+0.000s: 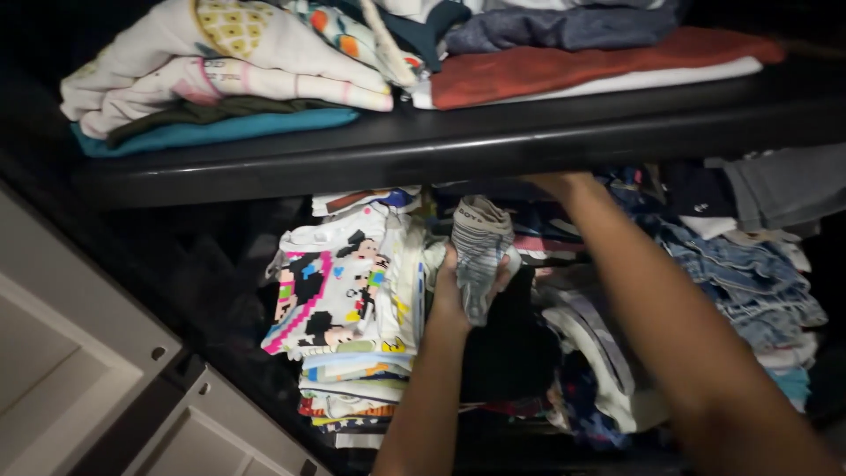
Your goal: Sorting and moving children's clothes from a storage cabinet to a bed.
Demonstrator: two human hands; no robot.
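My left hand [451, 295] grips a rolled grey striped garment [478, 251] and holds it upright in the lower shelf of a dark wardrobe. It sits between a stack of folded children's clothes with cartoon prints [339, 291] on the left and darker clothes [511, 344] on the right. My right arm reaches up under the shelf board; my right hand [551, 183] is mostly hidden behind the board's edge, among the clothes at the back.
A black shelf board [458, 141] crosses the view, carrying folded white, teal, red and blue clothes [229, 79]. Denim and mixed garments [749, 273] fill the lower right. A grey panelled door [79, 353] stands open at the lower left.
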